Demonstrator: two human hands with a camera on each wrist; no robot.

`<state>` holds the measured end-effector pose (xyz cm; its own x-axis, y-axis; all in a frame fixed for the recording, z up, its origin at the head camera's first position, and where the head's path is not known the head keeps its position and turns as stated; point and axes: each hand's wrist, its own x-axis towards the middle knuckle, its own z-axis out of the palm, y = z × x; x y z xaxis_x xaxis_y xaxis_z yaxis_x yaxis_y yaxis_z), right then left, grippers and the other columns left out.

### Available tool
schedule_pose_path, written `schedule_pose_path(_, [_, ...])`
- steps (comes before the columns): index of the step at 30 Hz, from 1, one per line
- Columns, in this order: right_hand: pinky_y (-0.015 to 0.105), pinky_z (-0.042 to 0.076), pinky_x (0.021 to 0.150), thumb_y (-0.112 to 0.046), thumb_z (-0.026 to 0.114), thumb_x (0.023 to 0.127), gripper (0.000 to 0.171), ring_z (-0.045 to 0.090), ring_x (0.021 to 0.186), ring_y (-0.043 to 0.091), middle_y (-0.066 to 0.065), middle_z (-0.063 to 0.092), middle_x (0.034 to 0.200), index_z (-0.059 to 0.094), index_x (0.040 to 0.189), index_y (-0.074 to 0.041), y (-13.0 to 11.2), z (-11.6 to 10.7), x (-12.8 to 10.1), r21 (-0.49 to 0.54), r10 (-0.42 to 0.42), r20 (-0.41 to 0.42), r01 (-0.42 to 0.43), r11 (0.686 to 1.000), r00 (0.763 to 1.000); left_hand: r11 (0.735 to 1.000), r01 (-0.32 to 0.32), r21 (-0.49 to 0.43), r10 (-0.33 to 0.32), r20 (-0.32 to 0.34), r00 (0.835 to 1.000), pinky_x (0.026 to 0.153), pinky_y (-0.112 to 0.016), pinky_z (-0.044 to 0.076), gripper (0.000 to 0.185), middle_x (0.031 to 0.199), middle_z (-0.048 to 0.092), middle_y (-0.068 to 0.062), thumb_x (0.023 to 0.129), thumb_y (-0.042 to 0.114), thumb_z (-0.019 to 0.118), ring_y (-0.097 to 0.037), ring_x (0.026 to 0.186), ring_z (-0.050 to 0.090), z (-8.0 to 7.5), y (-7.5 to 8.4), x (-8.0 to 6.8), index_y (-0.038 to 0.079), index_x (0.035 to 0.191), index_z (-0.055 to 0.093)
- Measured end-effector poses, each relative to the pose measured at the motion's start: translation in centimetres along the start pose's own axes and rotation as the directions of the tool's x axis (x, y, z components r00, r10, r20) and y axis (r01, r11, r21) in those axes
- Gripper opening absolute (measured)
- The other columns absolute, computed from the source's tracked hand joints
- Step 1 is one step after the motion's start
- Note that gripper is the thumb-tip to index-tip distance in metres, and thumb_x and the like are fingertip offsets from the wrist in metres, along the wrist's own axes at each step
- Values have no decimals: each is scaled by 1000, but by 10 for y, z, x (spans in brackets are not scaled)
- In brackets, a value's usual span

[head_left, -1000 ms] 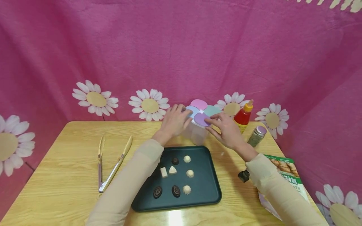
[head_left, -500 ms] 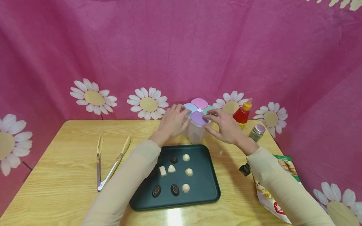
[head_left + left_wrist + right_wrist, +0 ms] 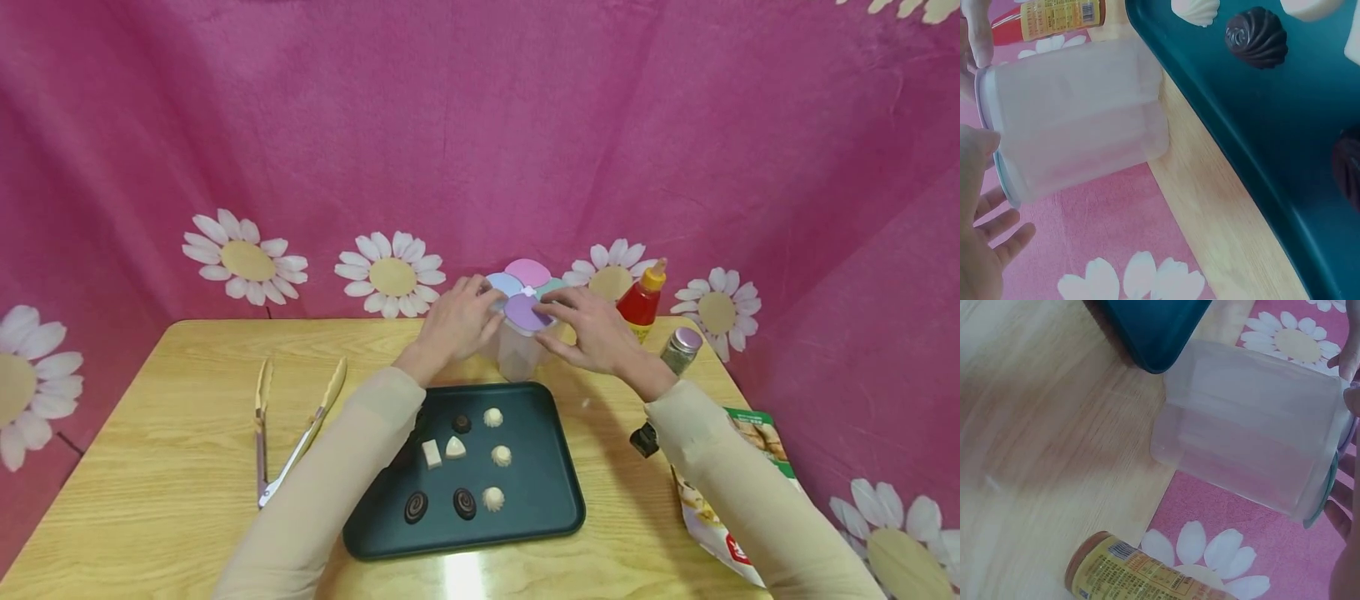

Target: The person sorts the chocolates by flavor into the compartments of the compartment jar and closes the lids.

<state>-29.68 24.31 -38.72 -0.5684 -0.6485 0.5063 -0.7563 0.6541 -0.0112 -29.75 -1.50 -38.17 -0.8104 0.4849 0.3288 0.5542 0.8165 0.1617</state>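
Turned slightly vs. 1 s ago, the frosted container [image 3: 517, 357] is stood just beyond the tray [image 3: 536, 492], its petal lid [image 3: 523, 313] gripped at the rim b/w thumb & fingers of L hand [image 3: 459, 321] and R hand [image 3: 592, 330], presumably so it's steadied from both sides.

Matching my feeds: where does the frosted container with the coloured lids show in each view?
Head: the frosted container, slightly right of centre, between the left hand and right hand.
Left wrist: frosted container, upper left, appearing sideways, top towards the left edge.
Right wrist: frosted container, right of centre, sideways, top towards the right edge.
Shared landmark: the dark tray, below the container in head, right in left wrist, top in right wrist.
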Motion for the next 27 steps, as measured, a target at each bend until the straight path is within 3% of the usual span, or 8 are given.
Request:
schedule_pose_path(9, [42,61,83,-33,83,85,45,67,104,30,13,75,120,75,122,-9,3,2,5,-79,-32,32,35,996,999,1000,-17,4,17,2,1000,101,-37,59,38,135,63,-9,105,34,64,-25,121,63,-2,-3,1,17,138,68])
schedule_pose_path(18, [41,61,80,-34,86,84,41,71,92,28,12,76,109,77,115,-9,2,4,9,-165,-132,-13,128,978,991,1000,-22,-6,22,0,1000,101,-37,59,36,138,63,-8,106,34,63,-25,123,63,-3,-4,0,18,138,68])
schedule_pose_path(27, [36,61,66,-34,81,89,34,71,80,24,12,77,104,78,112,-9,1,-1,13,-148,-127,-27,122,981,992,999,-11,-30,11,22,1000,104,-39,57,37,140,62,-8,106,36,63,-26,126,61,-3,-5,1,18,137,67])
